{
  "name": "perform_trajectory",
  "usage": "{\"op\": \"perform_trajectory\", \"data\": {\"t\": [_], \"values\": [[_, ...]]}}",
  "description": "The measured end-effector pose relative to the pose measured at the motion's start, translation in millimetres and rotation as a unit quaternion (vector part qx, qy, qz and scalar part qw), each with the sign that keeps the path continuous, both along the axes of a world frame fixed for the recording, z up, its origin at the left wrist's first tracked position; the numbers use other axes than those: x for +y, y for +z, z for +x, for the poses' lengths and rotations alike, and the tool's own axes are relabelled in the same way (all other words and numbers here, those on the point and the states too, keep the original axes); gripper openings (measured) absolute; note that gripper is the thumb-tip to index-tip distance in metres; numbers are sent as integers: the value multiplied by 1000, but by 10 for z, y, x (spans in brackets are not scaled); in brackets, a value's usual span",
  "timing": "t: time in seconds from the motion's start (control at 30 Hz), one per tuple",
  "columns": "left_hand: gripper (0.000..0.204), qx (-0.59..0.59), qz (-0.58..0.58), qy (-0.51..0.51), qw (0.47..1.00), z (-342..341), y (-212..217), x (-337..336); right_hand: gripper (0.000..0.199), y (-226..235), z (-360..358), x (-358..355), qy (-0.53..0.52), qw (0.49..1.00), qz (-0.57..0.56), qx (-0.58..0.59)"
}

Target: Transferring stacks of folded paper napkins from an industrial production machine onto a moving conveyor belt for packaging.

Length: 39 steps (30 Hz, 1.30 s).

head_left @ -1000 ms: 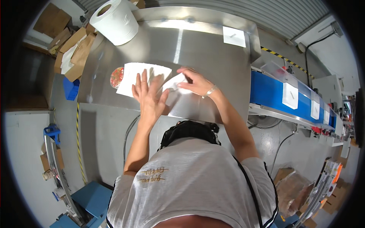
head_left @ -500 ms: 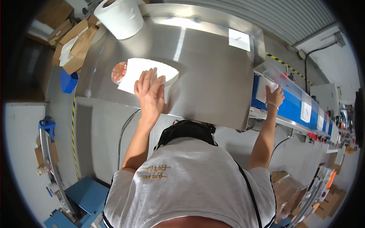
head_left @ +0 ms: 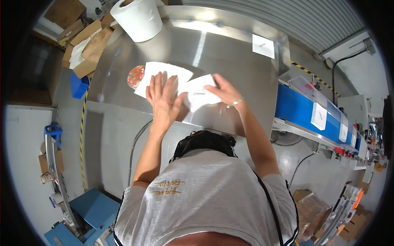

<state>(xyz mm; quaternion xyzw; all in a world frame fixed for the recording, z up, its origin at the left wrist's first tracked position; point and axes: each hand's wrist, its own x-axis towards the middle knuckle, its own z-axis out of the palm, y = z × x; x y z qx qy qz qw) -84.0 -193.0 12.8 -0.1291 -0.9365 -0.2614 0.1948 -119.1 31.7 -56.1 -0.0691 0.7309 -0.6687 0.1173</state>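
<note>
My left hand lies with fingers spread and flat on a stack of white sheets or flat packets near the front of the steel table. Just right of it, my right hand grips the edge of a flat white packet with a small grey mark, its thumb and fingers pinching it. The packet's left edge comes close to my left thumb, and motion smears it a little. Against the stack's left side sits a round, red-patterned disc, partly hidden by the stack.
A blue conveyor belt runs along the right, carrying several white packets. On the steel table, a big white roll stands at the back left and a single white sheet lies at the back right. Cardboard boxes sit beyond the left edge.
My right hand has moved left from the conveyor to the table, bringing a white packet from the belt beside the stack. My left hand stays on the stack, its fingers spread wider.
</note>
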Motion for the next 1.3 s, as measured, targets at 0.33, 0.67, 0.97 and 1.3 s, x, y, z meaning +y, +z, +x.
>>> {"op": "perform_trajectory", "data": {"t": [0.33, 0.67, 0.97, 1.3], "values": [[30, 36, 9, 11, 999, -62, -112, -108, 51, -697, 732, 2739, -481, 818, 312, -45], [25, 46, 14, -8, 999, -5, -111, -104, 51, 206, 175, 587, -82, 946, 244, 195], [42, 2, 7, 6, 1000, -83, -38, -146, 39, -20, -168, -266, 28, 999, 31, 13], [32, 26, 23, 17, 999, -172, -92, -253, 55, -494, 552, 2429, -390, 873, 288, -53]]}}
